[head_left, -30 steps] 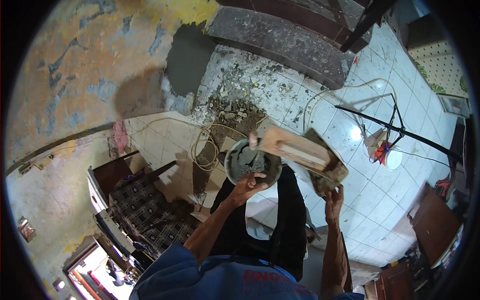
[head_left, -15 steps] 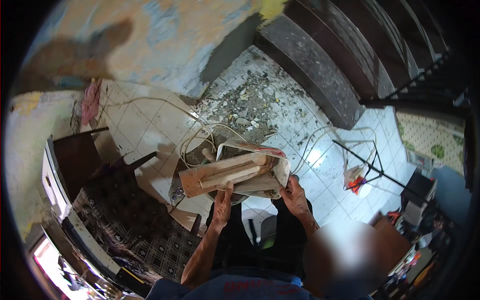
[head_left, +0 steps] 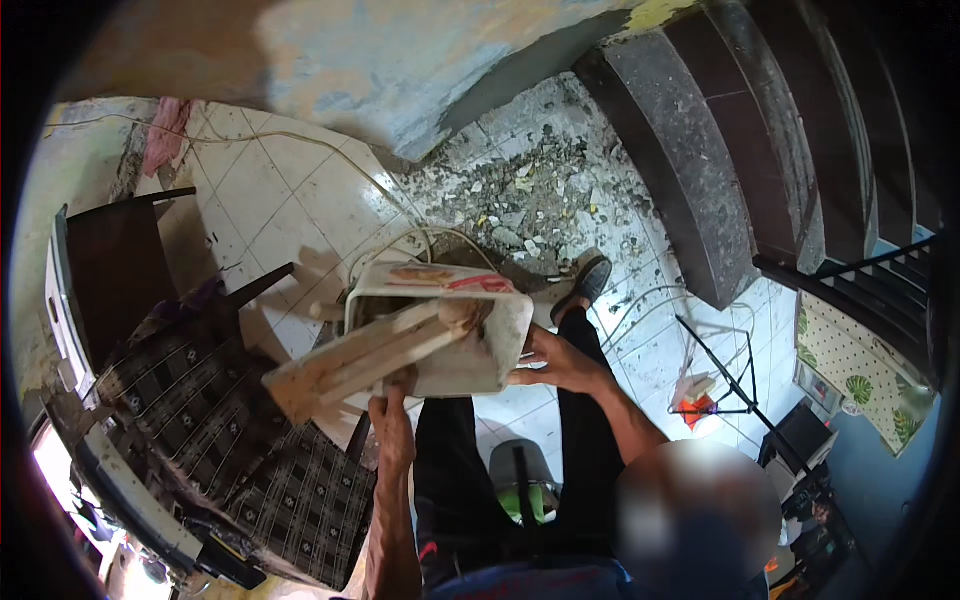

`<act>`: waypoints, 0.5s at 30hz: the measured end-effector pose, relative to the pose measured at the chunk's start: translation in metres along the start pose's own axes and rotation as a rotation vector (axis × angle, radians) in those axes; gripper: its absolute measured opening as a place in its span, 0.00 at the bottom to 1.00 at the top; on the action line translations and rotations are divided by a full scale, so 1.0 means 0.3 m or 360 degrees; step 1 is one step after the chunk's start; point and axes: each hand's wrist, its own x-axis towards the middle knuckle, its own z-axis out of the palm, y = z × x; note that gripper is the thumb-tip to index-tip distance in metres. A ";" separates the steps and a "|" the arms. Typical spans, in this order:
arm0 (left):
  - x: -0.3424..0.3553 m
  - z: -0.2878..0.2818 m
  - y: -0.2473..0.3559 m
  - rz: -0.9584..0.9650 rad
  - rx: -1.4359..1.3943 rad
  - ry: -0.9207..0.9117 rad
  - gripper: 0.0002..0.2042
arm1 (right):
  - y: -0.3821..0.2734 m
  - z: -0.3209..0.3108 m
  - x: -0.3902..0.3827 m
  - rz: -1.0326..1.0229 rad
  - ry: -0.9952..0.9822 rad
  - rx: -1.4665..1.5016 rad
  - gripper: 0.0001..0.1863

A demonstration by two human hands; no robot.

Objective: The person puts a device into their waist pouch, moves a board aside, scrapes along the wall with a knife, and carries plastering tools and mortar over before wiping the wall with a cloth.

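Note:
A dirty off-white plastic container point(head_left: 490, 352) is between my hands, with a long wooden plastering float point(head_left: 312, 380) lying slantwise in it and over its left rim. My left hand point(head_left: 392, 425) grips the container's near edge under the float, its fingertips partly hidden. My right hand point(head_left: 560, 365) holds the container's right side, fingers curled against it. A short rounded wooden handle point(head_left: 322, 311) shows just left of the container. My legs are below, with my right shoe point(head_left: 590, 280) stepped forward by the rubble point(head_left: 515, 195).
Dark stairs with dusty treads point(head_left: 680, 180) rise at upper right. A patterned dark upholstered seat point(head_left: 245, 460) and a dark board point(head_left: 120, 290) stand left. A looped pale hose point(head_left: 350, 160) lies on the tiles. A black metal stand point(head_left: 730, 370) is right. A peeling wall point(head_left: 340, 60) is ahead.
The container and float have tipped into view over the round mortar bowl, which is now hidden, then moved left. My left hand left the bowl for the container. My right foot has stepped forward.

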 end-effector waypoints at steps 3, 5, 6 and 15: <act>0.041 -0.001 -0.038 0.0113 -0.0287 0.0081 0.23 | 0.064 -0.239 0.197 0.0378 -0.0602 0.0488 0.40; 0.075 -0.011 -0.075 0.0039 -0.0102 0.0140 0.25 | 0.195 -0.423 0.375 0.0364 -0.0434 0.0193 0.36; 0.100 0.055 -0.112 -0.0001 -0.0325 0.0100 0.25 | 0.345 -0.597 0.453 0.0343 -0.0079 -0.0035 0.36; 0.102 0.085 -0.277 -0.0051 -0.0791 0.0230 0.27 | 0.661 -0.602 0.972 0.0025 0.1069 -0.2688 0.45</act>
